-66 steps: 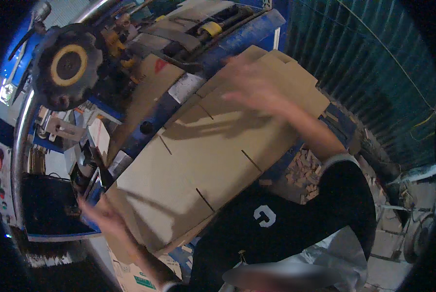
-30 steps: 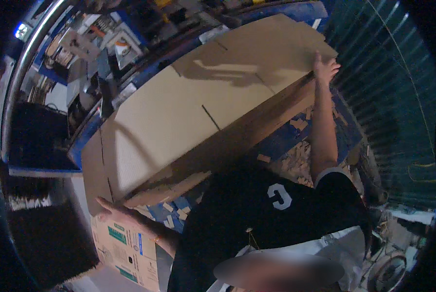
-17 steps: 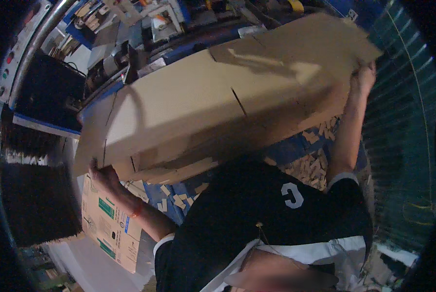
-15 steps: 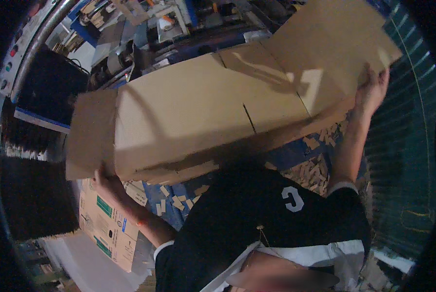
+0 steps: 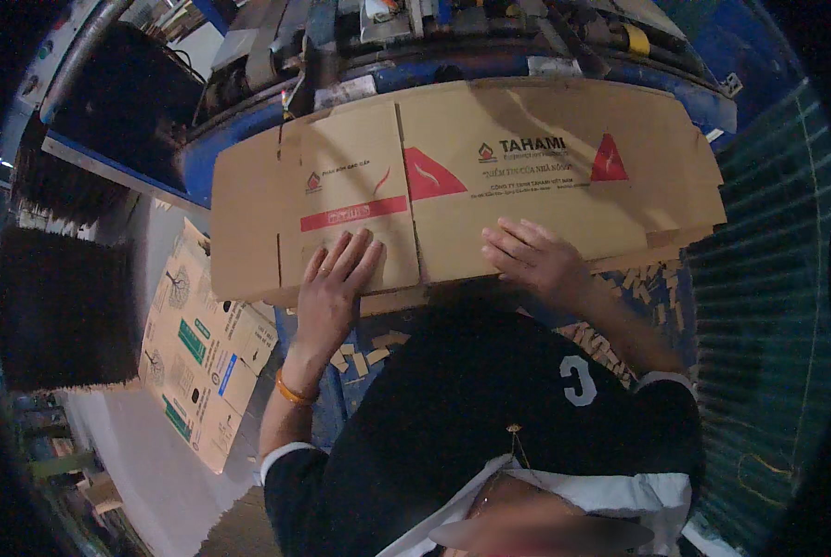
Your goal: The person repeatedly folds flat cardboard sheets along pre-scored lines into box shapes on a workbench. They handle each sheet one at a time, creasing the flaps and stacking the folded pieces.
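Note:
A flattened brown cardboard box [image 5: 453, 223] with red and black print lies in front of me, its far edge close to the machine. On its near left part rests my left hand [image 5: 334, 283], palm down with fingers stretched over the cardboard. My right hand [image 5: 538, 260] lies flat near the middle of the near edge, fingers spread on the printed face. Neither hand wraps round anything. The layers beneath the top sheet are mostly hidden.
Beyond the box stands a blue machine [image 5: 443, 79] with rollers. A printed cardboard sheet [image 5: 202, 362] lies lower left, beside a dark stack [image 5: 58, 297]. Small cardboard scraps [image 5: 652, 292] litter the blue surface. Green corrugated sheeting [image 5: 759, 306] rises at the right.
The plain cardboard, held by its ends before, now lies with a printed face up. Both hands have moved inward from the ends and rest flat on it.

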Tool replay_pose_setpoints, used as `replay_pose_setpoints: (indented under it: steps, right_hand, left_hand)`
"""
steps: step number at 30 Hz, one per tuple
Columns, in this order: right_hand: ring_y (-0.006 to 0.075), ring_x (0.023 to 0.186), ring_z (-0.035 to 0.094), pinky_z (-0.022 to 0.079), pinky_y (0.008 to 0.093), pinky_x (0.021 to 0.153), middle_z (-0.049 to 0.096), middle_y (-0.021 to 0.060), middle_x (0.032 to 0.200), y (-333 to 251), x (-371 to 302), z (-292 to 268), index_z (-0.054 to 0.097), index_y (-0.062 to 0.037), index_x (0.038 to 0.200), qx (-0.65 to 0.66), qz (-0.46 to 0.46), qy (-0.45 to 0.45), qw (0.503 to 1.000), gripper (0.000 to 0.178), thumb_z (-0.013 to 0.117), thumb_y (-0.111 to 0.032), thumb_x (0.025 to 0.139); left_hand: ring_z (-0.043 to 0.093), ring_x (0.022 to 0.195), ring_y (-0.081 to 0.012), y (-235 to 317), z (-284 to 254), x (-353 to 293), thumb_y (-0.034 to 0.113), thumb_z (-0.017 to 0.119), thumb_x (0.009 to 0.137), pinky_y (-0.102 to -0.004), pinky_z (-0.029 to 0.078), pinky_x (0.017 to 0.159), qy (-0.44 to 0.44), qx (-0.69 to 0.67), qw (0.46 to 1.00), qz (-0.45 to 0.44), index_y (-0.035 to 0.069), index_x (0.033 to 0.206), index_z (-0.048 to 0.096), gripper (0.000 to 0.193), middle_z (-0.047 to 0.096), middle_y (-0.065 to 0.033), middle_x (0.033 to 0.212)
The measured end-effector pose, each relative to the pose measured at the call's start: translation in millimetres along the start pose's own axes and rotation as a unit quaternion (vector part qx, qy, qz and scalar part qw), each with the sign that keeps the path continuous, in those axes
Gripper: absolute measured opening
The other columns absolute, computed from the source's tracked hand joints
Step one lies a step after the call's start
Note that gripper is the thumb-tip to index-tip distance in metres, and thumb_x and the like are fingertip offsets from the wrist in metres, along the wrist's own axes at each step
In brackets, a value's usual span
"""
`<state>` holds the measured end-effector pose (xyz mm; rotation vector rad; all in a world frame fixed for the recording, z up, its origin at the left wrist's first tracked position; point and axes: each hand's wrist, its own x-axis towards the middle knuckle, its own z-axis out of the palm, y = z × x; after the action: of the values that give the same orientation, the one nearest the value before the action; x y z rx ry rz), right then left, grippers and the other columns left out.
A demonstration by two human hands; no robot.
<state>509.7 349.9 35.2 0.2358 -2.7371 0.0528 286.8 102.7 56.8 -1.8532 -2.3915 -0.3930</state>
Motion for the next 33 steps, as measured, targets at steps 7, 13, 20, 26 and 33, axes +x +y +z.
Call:
replay_pose_setpoints:
  steps: [7,13,20,26,33]
  right_hand:
    - [0.0277,0.134,0.033,0.031,0.0499,0.107,0.037,0.0092,0.144,46,1,-20,0.044,-0.0078,0.134,-0.074,0.063,-0.131,0.987,0.083,0.057,-0.062,0.072]
    - [0.0312,0.139,0.022,0.016,0.0494,0.112,0.029,0.0128,0.149,97,5,-18,0.040,-0.0098,0.139,0.024,0.074,-0.139,0.987,0.084,0.054,-0.065,0.077]
    - [0.0342,0.139,0.021,0.023,0.0436,0.111,0.027,0.0149,0.149,149,41,2,0.042,-0.0128,0.138,0.089,0.134,-0.124,0.979,0.070,0.056,-0.054,0.084]
    - [0.0355,0.131,0.033,0.035,0.0463,0.104,0.034,0.0110,0.145,198,81,44,0.044,-0.0119,0.136,0.048,0.169,-0.030,0.984,0.060,0.056,-0.044,0.087]
    - [0.0306,0.102,0.052,0.046,0.0430,0.082,0.054,0.0110,0.110,228,76,11,0.059,-0.0114,0.105,-0.060,0.365,0.093,0.924,0.031,0.059,-0.033,0.083]
  left_hand:
    - [0.046,0.125,-0.0305,-22,3,17,0.007,0.055,0.078,-0.0481,0.035,0.104,0.040,-0.009,0.998,0.036,0.013,0.133,0.048,0.056,0.048,-0.0111,0.136]
    - [0.042,0.127,-0.0337,-56,0,54,-0.001,0.050,0.077,-0.0432,0.033,0.107,0.137,-0.109,0.985,0.005,0.008,0.135,0.045,0.059,0.045,-0.0147,0.138]
    - [0.041,0.129,-0.0333,-86,19,118,-0.008,0.047,0.077,-0.0396,0.034,0.106,0.191,-0.091,0.976,0.049,0.007,0.138,0.040,0.063,0.043,-0.0170,0.139]
    - [0.039,0.129,-0.0359,-110,35,182,-0.010,0.045,0.078,-0.0416,0.034,0.105,0.162,-0.001,0.986,-0.048,0.002,0.143,0.027,0.068,0.039,-0.0206,0.140]
    - [0.043,0.119,-0.0448,-99,5,186,0.006,0.060,0.082,-0.0453,0.036,0.100,0.277,0.059,0.959,-0.012,-0.005,0.138,0.031,0.064,0.043,-0.0278,0.133]
